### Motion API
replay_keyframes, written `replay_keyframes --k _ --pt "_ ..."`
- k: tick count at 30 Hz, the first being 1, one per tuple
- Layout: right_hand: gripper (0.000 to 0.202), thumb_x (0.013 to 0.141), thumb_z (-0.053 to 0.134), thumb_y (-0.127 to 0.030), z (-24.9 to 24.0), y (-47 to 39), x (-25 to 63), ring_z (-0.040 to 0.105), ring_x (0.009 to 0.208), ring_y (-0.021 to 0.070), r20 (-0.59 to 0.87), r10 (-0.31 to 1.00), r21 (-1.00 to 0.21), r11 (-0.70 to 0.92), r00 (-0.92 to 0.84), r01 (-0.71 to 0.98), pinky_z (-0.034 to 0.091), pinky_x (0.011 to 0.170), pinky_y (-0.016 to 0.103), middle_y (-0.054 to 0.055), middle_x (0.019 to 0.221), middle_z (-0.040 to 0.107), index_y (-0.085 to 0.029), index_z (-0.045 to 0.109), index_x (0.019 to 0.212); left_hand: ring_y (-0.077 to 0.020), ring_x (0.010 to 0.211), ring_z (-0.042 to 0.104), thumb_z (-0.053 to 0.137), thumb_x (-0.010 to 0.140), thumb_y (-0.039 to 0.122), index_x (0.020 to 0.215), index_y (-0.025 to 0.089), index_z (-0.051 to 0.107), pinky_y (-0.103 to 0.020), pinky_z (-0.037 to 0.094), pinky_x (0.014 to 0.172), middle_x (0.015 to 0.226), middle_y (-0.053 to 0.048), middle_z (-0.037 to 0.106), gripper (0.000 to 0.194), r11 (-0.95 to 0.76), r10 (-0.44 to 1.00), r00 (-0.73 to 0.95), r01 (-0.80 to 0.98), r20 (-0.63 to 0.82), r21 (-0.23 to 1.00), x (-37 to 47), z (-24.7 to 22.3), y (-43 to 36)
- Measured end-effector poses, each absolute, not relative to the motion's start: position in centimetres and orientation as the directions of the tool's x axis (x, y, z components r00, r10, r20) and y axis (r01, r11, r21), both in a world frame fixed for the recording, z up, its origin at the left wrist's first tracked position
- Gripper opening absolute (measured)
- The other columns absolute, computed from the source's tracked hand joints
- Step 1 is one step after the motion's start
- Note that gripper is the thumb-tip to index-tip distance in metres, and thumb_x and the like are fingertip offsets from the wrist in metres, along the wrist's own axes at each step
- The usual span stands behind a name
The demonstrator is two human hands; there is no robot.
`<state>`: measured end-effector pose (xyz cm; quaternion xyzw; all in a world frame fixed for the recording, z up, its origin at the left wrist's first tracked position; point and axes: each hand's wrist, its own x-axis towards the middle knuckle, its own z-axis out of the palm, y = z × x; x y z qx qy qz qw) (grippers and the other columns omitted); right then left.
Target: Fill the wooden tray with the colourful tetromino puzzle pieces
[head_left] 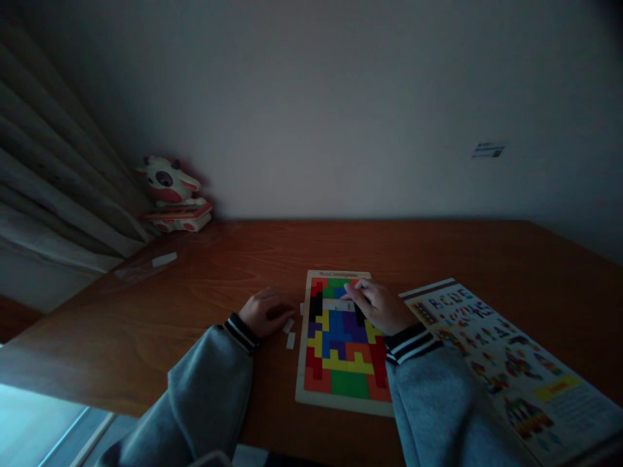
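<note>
A wooden block puzzle board (301, 376) lies flat on the table, filled with coloured pieces, with a pale strip (329, 303) across its upper part. Over the board's upper right is my right hand (379, 306), its thumb and fingers stretched out apart near the pale strip; I see nothing held in it. My left hand (265, 314) rests on the table left of the board, fingers loosely curved with a gap to the thumb. Beside its fingertips lie small pale pieces, one white piece (291, 340) and another pale piece (289, 325) above it.
A printed sheet (487, 350) with colourful pictures lies right of the board, partly under my right sleeve. At the back left stands a cow-shaped toy (175, 194). A pale strip (164, 259) lies near the table's left edge, by the curtain (58, 175). The wall rises behind.
</note>
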<state>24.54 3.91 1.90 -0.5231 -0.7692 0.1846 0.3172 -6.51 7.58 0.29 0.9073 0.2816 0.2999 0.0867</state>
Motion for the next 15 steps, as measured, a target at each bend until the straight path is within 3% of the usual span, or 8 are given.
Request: replay_keyframes --k 5,11,15 --pt "0.060 0.100 0.032 -0.058 1.58 3.95 24.55 0.065 0.075 0.0166 0.304 0.910 -0.589 0.413 -0.283 0.695 0.049 0.080 0.030 0.004 0.078 0.066 -0.025 0.076 0.076 -0.0189 0.087 0.070 0.070 0.086 0.037 0.101 0.021 0.072 -0.034 0.056 0.082 0.096 -0.006 0.076 0.022 -0.840 0.537 0.713 0.404 0.450 0.362 -6.55 0.93 7.02" --pt "0.055 0.100 0.034 -0.056 1.26 4.38 24.85 0.066 0.092 0.0202 0.345 0.914 -0.645 0.398 -0.216 0.653 0.048 0.089 0.034 0.007 0.090 0.071 -0.023 0.076 0.087 -0.0180 0.084 0.072 0.073 0.083 0.032 0.101 0.018 0.072 -0.031 0.057 0.079 0.093 -0.006 0.077 0.022 -0.872 0.477 0.745 0.334 0.466 0.359 -7.07 0.95 6.93" --pt "0.052 0.100 0.036 -0.054 1.21 4.47 24.97 0.065 0.095 0.0215 0.406 0.898 -0.645 0.415 -0.172 0.642 0.047 0.091 0.036 0.007 0.090 0.071 -0.022 0.073 0.083 -0.0165 0.079 0.072 0.070 0.087 0.028 0.098 0.019 0.074 -0.028 0.058 0.075 0.089 -0.006 0.078 0.015 -0.861 0.499 0.713 0.344 0.493 0.374 -7.30 0.56 7.04"
